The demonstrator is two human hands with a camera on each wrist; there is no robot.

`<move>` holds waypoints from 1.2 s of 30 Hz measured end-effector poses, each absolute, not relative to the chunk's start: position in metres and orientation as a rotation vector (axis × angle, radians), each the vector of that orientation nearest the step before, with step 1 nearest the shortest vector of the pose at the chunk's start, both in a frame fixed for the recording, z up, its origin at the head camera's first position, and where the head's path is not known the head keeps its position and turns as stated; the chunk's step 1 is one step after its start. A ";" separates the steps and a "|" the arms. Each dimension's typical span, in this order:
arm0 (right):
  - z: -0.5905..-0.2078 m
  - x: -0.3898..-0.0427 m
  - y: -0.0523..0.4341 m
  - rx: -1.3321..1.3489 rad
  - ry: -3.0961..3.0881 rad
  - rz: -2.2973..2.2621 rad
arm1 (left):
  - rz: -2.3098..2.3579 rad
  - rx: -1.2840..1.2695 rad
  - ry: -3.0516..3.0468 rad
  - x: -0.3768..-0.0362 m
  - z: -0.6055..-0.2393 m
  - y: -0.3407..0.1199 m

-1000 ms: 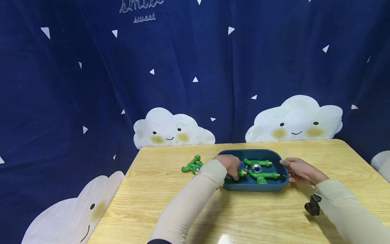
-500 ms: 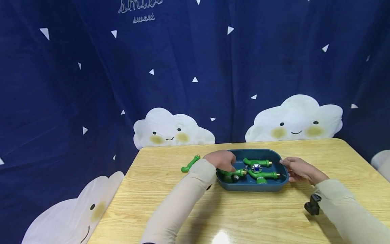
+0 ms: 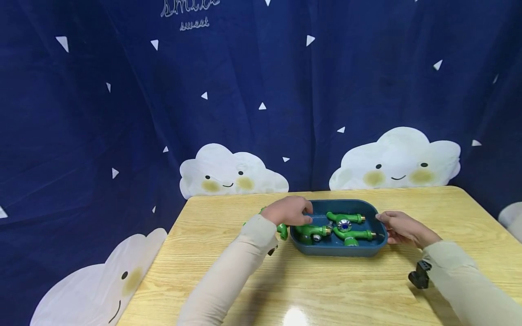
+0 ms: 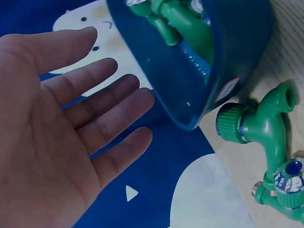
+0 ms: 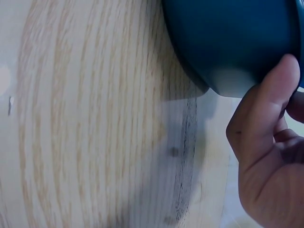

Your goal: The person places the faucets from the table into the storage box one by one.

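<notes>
A dark blue tray (image 3: 338, 250) sits mid-table with three green taps in it, one at its left end (image 3: 311, 232). My left hand (image 3: 289, 210) hovers over the tray's left rim; the left wrist view shows that hand (image 4: 71, 118) with straight, spread fingers, holding nothing. Beside the tray (image 4: 190, 71) another green tap (image 4: 266, 128) lies on the table, mostly hidden under my left hand and sleeve in the head view (image 3: 282, 230). My right hand (image 3: 397, 226) grips the tray's right end, thumb (image 5: 266, 109) against the tray's outer wall (image 5: 228, 38).
The wooden table (image 3: 228, 271) ends at a dark blue curtain with white clouds (image 3: 232, 174) along its back and left side. A small black camera mount (image 3: 420, 274) sits on my right wrist.
My left hand left a green tap in the tray's left end, then drew back left over the rim, opening above the tap on the table. The right hand kept its hold.
</notes>
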State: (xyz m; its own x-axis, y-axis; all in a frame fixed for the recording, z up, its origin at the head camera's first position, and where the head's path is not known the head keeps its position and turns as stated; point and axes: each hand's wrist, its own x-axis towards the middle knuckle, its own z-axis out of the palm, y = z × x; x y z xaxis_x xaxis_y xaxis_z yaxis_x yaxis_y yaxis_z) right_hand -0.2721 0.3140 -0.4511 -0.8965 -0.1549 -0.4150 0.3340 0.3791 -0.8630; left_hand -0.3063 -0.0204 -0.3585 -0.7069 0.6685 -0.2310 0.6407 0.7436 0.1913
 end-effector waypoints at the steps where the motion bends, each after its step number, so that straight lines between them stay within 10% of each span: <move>1: -0.451 -0.272 0.314 0.150 2.217 -1.530 | 0.156 1.026 2.662 -0.306 -0.357 -0.023; 36: -0.451 -0.271 0.312 0.164 2.204 -1.554 | 0.499 0.849 2.822 -0.310 -0.374 -0.118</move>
